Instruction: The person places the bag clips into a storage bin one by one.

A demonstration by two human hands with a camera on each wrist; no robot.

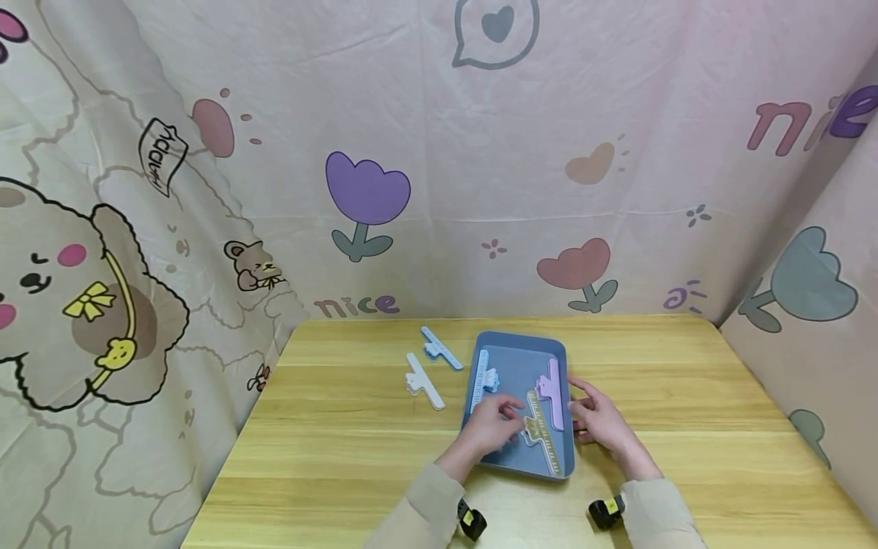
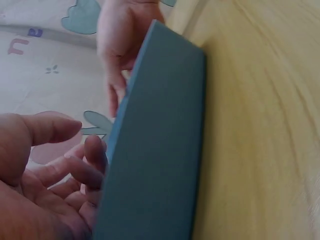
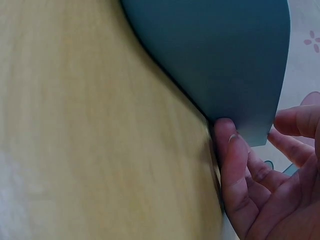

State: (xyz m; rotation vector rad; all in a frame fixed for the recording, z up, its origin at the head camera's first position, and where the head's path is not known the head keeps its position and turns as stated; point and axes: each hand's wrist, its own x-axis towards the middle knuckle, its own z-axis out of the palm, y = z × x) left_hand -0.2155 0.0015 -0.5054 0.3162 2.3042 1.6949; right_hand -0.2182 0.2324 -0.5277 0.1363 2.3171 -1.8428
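On the wooden tabletop (image 1: pixel 329 457) we are seeing a blue tray (image 1: pixel 516 366). The right hand (image 1: pixel 604 419) is touching its outer wall with relaxed fingers, a contact the right wrist view is revealing. The left hand (image 1: pixel 494 423) is hovering inside, loosely bent, seemingly holding nothing. Only the head view is showing us clips: gold clip (image 1: pixel 543 433), purple clip (image 1: pixel 555 394) and blue clip (image 1: pixel 482 379) within; white clip (image 1: pixel 426 382) and pale-blue clip (image 1: pixel 446 352) lying left of it.

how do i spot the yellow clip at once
On the wooden table is a blue-grey tray. In its near right part, beside the left hand, lies the yellow clip. Its colour separates it from the purple clip and blue clip.
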